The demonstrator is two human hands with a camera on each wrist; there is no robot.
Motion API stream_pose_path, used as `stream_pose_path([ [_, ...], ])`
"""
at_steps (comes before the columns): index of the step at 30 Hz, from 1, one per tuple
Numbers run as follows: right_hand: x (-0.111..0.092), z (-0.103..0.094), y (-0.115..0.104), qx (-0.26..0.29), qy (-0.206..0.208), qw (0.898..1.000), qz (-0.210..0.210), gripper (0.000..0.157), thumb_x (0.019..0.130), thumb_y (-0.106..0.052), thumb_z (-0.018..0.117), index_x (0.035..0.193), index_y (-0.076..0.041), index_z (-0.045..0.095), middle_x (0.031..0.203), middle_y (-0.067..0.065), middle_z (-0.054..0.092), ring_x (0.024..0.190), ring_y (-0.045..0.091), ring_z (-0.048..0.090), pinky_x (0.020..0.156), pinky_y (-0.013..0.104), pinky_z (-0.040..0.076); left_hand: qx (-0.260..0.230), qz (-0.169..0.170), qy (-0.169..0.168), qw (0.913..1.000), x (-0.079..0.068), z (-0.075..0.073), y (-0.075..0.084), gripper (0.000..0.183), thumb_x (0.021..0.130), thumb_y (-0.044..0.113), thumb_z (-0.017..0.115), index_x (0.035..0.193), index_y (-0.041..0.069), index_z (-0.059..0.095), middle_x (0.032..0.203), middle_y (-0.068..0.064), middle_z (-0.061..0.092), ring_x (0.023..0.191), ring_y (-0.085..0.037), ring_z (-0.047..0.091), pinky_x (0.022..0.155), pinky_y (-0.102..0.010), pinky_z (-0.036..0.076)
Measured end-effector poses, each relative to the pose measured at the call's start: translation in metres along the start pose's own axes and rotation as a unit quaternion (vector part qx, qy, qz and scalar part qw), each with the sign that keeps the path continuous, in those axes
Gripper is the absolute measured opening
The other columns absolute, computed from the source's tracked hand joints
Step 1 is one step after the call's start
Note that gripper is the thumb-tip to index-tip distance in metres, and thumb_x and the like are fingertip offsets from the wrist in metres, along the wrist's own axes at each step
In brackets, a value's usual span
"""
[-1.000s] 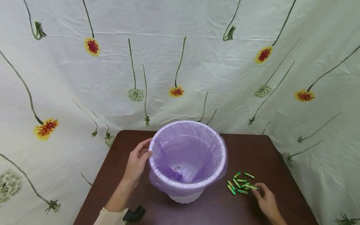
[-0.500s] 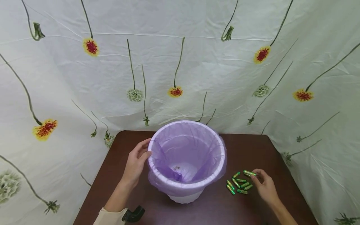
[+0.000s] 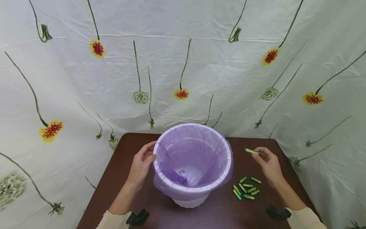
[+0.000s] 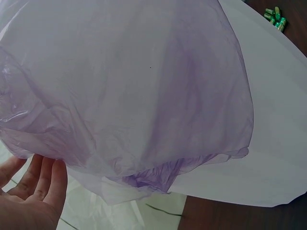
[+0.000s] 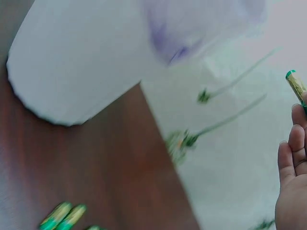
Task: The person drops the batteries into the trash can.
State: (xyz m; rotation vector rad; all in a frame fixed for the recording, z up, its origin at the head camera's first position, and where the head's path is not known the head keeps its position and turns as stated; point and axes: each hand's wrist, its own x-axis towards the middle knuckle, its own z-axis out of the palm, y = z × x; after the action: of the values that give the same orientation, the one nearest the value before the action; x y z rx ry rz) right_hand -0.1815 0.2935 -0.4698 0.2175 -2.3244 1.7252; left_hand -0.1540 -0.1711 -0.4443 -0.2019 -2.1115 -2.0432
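A white trash bin (image 3: 190, 203) lined with a thin purple bag (image 3: 191, 152) stands mid-table. My left hand (image 3: 140, 163) holds its rim at the left side, thumb at the edge. In the left wrist view the fingers (image 4: 58, 184) touch the bag's folded-over part. To the right of the bin, my right hand (image 3: 268, 163) pinches one green and gold battery (image 3: 251, 151) by its end, raised above the table. The same battery (image 5: 296, 86) shows at the right edge of the right wrist view. Several more batteries (image 3: 248, 185) lie loosely grouped on the table right of the bin.
The dark brown table (image 3: 220, 216) has its far edge close to a white cloth (image 3: 211, 70) printed with flowers. That cloth also hangs at both sides. Black straps with a curved piece (image 3: 138, 218) sit at both wrists.
My right hand has picked a battery from the group and carried it up and away toward the table's far side. My left hand has stayed at the bin's rim.
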Motion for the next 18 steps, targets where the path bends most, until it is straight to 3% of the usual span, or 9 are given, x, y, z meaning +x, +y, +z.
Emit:
stream_pose_path([
  [5,0.024,0.005,-0.029,0.073,-0.018,0.997,-0.028,0.017,0.1,-0.001,0.064,0.111,0.011,0.058,0.1,0.001,0.069,0.094,0.012,0.066,0.084,0.021,0.051,0.002,-0.004,0.002,1.0,0.001,0.001,0.0,0.046,0.097,-0.009,0.054,0.143,-0.004,0.053,0.129,-0.024,0.057,0.109,-0.016,0.063,0.09,-0.022,0.05],
  [8,0.035,0.01,-0.041,0.122,-0.031,0.991,-0.038,0.008,0.098,0.005,0.064,0.106,0.004,0.063,0.095,0.0,0.071,0.088,0.012,0.068,0.082,0.024,0.054,0.003,-0.003,0.001,1.0,0.001,0.001,0.0,0.046,0.097,-0.009,0.053,0.143,-0.005,0.053,0.13,-0.024,0.057,0.109,-0.015,0.062,0.091,-0.022,0.05],
  [10,0.041,0.012,-0.048,0.151,-0.046,0.987,-0.037,0.012,0.097,0.007,0.063,0.104,-0.002,0.066,0.094,-0.001,0.071,0.086,0.013,0.069,0.082,0.025,0.055,0.003,-0.002,0.001,1.0,0.001,0.001,0.0,0.047,0.097,-0.009,0.053,0.144,-0.005,0.052,0.13,-0.024,0.057,0.109,-0.015,0.062,0.091,-0.022,0.05],
  [13,0.048,0.016,-0.06,0.18,-0.081,0.98,-0.029,0.017,0.097,0.008,0.062,0.104,-0.007,0.066,0.094,-0.001,0.07,0.086,0.014,0.07,0.083,0.028,0.056,0.005,-0.001,0.001,1.0,0.001,0.001,0.001,0.046,0.097,-0.009,0.053,0.143,-0.005,0.052,0.129,-0.025,0.057,0.109,-0.015,0.062,0.091,-0.022,0.05],
  [18,0.06,0.025,-0.083,0.23,-0.148,0.962,-0.009,0.017,0.098,0.01,0.058,0.103,-0.005,0.064,0.094,0.004,0.068,0.086,0.016,0.069,0.084,0.034,0.058,0.011,-0.001,-0.001,0.9999,0.001,0.002,0.001,0.046,0.097,-0.009,0.052,0.143,-0.005,0.052,0.128,-0.025,0.057,0.108,-0.014,0.062,0.09,-0.022,0.049],
])
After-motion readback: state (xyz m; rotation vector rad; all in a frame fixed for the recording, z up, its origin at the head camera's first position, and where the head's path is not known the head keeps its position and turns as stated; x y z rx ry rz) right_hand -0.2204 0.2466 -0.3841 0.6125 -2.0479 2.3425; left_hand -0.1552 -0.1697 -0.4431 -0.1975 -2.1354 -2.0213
